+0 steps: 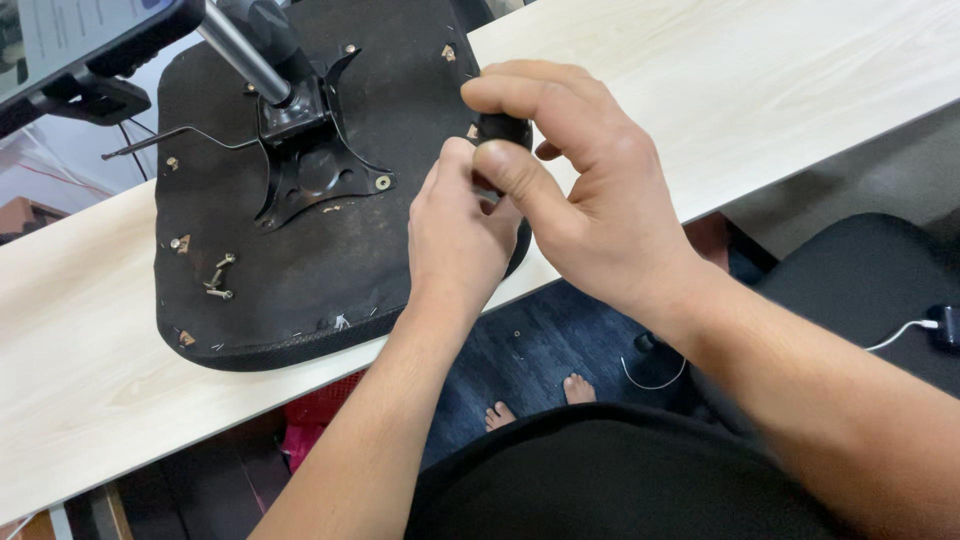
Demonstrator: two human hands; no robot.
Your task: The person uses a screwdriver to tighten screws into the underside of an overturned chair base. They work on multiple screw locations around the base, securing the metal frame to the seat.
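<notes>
An upturned black chair seat [260, 250] lies on a pale wooden table [80, 340], with a black metal bracket [310, 150] and grey steel column [240, 45] fixed at its middle. My right hand [590, 200] grips a black tool handle [502, 128] upright over the seat's right edge. My left hand [455, 235] pinches the tool just below the handle, touching the right hand. The tool's tip is hidden behind my fingers. Loose screws [218, 278] lie on the seat's left part.
A thin metal lever [170, 135] sticks out left from the bracket. A dark chair part [80, 50] sits at the top left. A second black chair [870, 290] with a white cable [900, 332] stands at the right. Bare feet [535, 400] rest on the floor.
</notes>
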